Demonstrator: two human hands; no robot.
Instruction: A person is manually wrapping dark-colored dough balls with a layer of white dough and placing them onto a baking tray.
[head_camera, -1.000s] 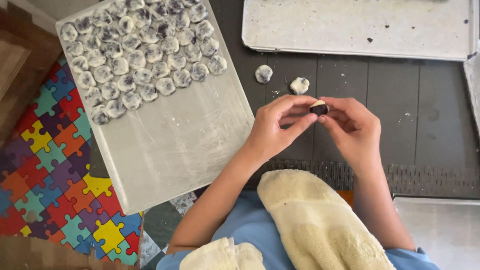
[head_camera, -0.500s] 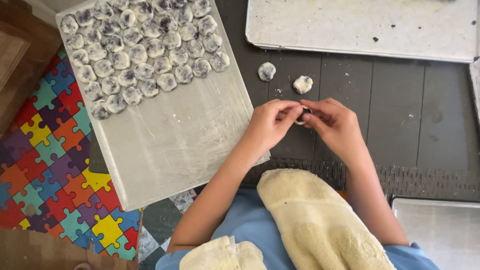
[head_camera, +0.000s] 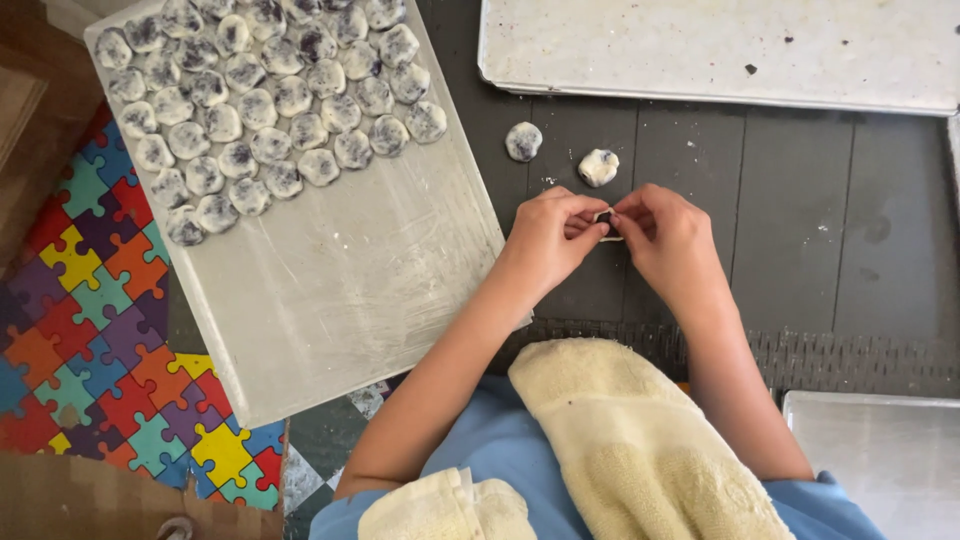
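Hands (head_camera: 610, 235) pinch one dough piece (head_camera: 606, 218) together.

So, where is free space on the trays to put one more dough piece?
The near half of the left tray, below the rows of dough pieces, is bare. The far tray is nearly empty. The upper part of the left tray is crowded.

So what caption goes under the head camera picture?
Both hands, left and right, pinch a small dough piece beside a tray of dumplings.
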